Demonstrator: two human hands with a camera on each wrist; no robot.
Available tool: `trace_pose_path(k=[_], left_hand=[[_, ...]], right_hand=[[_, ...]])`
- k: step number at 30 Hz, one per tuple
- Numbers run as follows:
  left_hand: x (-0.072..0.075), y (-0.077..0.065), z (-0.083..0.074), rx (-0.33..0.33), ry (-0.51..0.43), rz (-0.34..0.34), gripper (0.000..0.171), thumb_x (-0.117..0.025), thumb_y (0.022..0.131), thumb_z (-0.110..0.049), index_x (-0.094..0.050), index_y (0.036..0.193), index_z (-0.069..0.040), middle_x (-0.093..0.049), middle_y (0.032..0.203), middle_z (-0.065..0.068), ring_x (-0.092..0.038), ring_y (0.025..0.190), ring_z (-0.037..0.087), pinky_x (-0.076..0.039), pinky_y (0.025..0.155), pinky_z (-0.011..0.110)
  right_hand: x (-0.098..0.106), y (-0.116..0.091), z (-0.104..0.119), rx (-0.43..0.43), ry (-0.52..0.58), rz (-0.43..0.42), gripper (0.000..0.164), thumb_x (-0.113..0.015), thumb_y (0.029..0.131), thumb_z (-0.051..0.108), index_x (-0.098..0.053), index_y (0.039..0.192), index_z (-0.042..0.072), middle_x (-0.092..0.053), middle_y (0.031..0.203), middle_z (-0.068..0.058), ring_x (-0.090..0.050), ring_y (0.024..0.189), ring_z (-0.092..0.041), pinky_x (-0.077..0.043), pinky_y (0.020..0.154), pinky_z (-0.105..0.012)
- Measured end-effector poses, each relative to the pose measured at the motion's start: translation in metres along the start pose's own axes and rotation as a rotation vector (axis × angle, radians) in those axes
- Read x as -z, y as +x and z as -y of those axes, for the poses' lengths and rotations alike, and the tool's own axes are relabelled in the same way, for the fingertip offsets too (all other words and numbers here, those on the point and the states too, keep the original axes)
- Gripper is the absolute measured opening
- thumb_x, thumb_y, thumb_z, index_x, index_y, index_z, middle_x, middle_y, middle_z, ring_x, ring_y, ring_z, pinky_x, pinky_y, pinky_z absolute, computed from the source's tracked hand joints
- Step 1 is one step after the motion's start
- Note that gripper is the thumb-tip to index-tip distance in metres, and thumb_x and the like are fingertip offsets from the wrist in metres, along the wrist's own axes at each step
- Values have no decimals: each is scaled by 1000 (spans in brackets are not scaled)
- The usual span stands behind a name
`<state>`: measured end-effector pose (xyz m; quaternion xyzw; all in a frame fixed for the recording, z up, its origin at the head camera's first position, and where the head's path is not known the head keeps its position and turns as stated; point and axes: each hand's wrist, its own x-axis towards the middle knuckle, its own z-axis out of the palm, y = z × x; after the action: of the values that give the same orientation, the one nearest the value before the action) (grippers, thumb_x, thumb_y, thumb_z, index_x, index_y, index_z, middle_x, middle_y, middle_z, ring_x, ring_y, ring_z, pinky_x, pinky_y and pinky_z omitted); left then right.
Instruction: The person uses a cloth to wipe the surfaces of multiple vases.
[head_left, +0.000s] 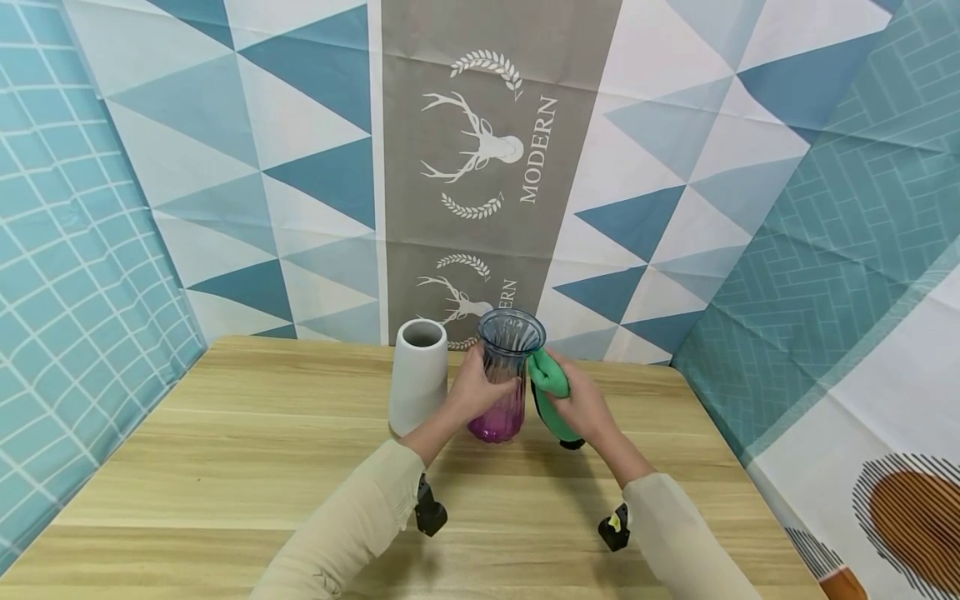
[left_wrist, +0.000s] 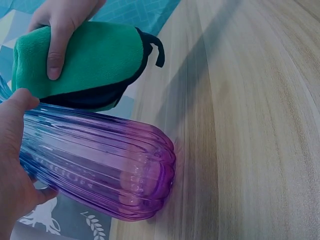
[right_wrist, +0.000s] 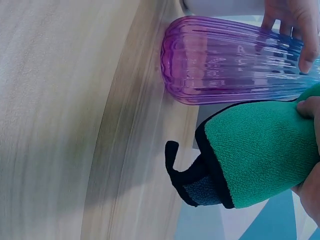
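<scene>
A ribbed glass vase (head_left: 504, 412), blue at the rim and fading to magenta at the base, stands upright over the table. My left hand (head_left: 477, 387) grips it around the upper body, thumb across the front. In my right hand (head_left: 585, 400) is a folded green cloth (head_left: 550, 374) with black edging, held up against the vase's right side near the rim. The left wrist view shows the cloth (left_wrist: 100, 55) with a small black loop at its corner, and the vase's scalloped base (left_wrist: 160, 175) close over the wood. Its thumb lies flat over the cloth there.
A white tapered vase (head_left: 418, 383) stands just left of the glass one, close to my left hand. The wooden table (head_left: 247, 467) ends at the back against a patterned cloth wall (head_left: 315, 167). Black wrist devices (head_left: 430, 507) hang below both sleeves.
</scene>
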<state>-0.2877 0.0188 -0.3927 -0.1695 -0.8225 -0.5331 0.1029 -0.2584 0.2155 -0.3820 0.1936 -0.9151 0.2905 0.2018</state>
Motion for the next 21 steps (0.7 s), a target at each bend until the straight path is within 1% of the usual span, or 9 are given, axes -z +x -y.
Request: trace_pose_path(k=[5, 9, 15, 17, 21], left_hand=[[-1, 0, 1, -17, -2, 5, 77, -74, 76, -20, -33, 138, 0, -44, 134, 19, -44, 127, 31, -35, 109, 43], [-1, 1, 2, -24, 3, 2, 77, -75, 75, -19, -34, 138, 0, -45, 134, 19, -45, 127, 30, -36, 109, 42], [0, 2, 2, -35, -10, 10, 76, -74, 76, -18, -33, 138, -1, -44, 134, 18, -44, 128, 30, -35, 109, 42], [1, 3, 3, -41, -8, 14, 76, -74, 76, -18, -33, 138, -1, -44, 133, 18, -44, 128, 29, -35, 109, 42], [0, 4, 4, -53, -5, 13, 74, -74, 76, -17, -35, 136, -1, -46, 132, 18, -46, 127, 29, -36, 109, 42]], right_hand=[[-2, 0, 1, 29, -12, -6, 60, -67, 83, 5, -44, 139, 6, -52, 134, -20, -52, 120, -37, -43, 97, -53], [-4, 0, 1, 29, -17, 10, 60, -68, 82, 5, -45, 138, 6, -52, 135, -19, -52, 120, -38, -44, 96, -53], [-7, -3, -2, -9, -40, 65, 61, -68, 84, 8, -44, 140, 13, -54, 132, -18, -55, 116, -36, -47, 91, -53], [-8, -5, -3, -12, -48, 83, 62, -67, 85, 9, -42, 141, 15, -55, 132, -16, -54, 117, -35, -46, 92, -53], [-11, -8, -7, -8, -51, 110, 62, -67, 85, 8, -42, 141, 14, -54, 133, -16, -53, 119, -35, -45, 94, -53]])
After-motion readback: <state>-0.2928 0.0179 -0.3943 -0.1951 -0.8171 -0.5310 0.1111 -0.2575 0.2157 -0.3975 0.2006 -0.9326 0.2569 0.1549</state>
